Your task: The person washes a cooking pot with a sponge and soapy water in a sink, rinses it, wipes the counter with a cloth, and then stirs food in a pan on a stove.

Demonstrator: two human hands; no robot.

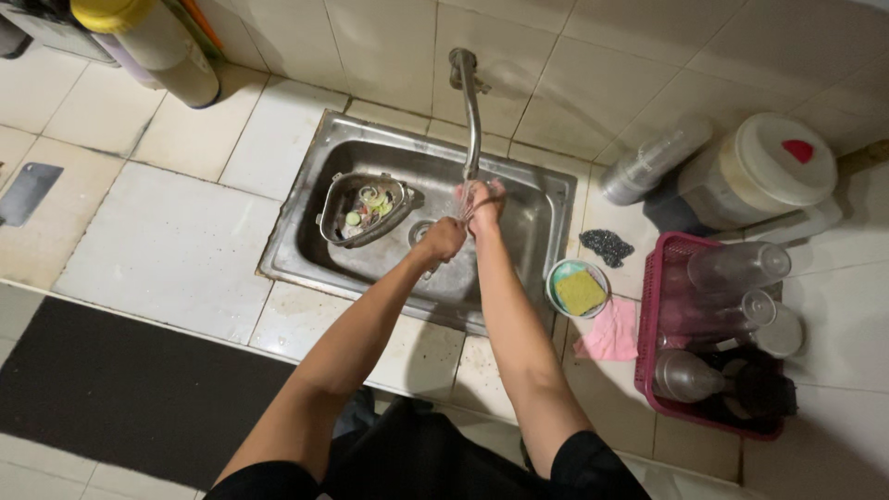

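We look down on a counter of pale square tiles (176,245) with dark, grimy grout, and the same tiles run up the wall (574,65) behind it. Below the counter's front edge we see a pale tiled floor (37,463) with a dark mat (120,389) lying on it. The light is dim and warm, and it casts soft shadows across the tiles.

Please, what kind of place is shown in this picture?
Most likely a home kitchen's washing-up corner. A steel sink with a tap is set into a tiled counter, a red rack holds clear tumblers, and a bowl holds a sponge.
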